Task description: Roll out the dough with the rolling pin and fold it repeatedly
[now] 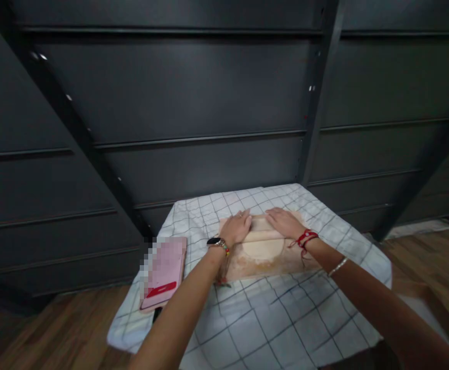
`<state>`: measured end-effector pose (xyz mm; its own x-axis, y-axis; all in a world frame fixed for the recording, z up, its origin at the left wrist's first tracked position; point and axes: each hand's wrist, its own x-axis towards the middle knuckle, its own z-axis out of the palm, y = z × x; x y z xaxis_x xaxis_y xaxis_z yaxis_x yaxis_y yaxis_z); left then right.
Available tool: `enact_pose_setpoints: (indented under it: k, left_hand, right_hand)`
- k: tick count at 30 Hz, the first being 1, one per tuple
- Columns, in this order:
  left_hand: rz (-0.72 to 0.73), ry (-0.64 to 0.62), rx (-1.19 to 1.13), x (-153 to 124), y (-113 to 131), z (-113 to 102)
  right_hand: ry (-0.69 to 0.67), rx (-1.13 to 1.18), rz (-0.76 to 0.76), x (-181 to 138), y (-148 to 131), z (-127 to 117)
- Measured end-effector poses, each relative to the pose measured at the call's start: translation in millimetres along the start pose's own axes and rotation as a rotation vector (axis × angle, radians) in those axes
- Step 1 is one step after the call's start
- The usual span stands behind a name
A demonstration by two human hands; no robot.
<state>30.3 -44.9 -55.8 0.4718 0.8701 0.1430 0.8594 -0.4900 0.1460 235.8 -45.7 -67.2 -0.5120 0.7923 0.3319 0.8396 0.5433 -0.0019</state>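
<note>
A pale rolling pin [263,235] lies crosswise over a flattened round of dough [263,249]. Under the dough is a light brown, flour-dusted board [243,268]. My left hand [239,226] rests palm down on the left end of the pin, fingers stretched forward past it. On the right end lies my right hand [285,222], its fingers also reaching forward and angled inward. Neither hand is wrapped round the pin; both palms hide its ends. The near part of the dough shows between my forearms.
A white checked cloth [247,318] covers the small table. A pink phone case or tablet cover [168,262] with a red label lies at the left, beside my left forearm. Dark metal panels [209,92] rise directly behind the table. Wooden flooring [81,318] surrounds it.
</note>
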Motion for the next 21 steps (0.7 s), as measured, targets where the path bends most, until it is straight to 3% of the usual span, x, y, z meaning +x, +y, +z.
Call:
enact_pose_setpoints:
  k: [6, 9, 13, 17, 21]
  left_hand:
    - [0.003, -0.154, 0.024, 0.2, -0.6, -4.0]
    - [0.045, -0.194, 0.053, -8.3, 3.3, -4.3]
    - [-0.028, -0.248, 0.001, -25.0, 14.5, -11.5]
    - [-0.088, -0.237, -0.080, -43.5, 24.1, -20.5]
    - [-0.059, -0.189, -0.081, -58.9, 28.7, -21.6]
  right_hand:
    - [-0.075, 0.094, -0.072, 3.1, 7.3, 4.8]
    - [-0.091, 0.117, -0.089, -7.0, 4.7, 7.2]
    - [-0.081, 0.070, -0.121, -25.5, -5.5, 7.0]
    - [-0.062, 0.081, -0.116, -40.0, -18.2, -1.9]
    - [-0.051, 0.122, -0.051, -52.3, -31.4, -15.1]
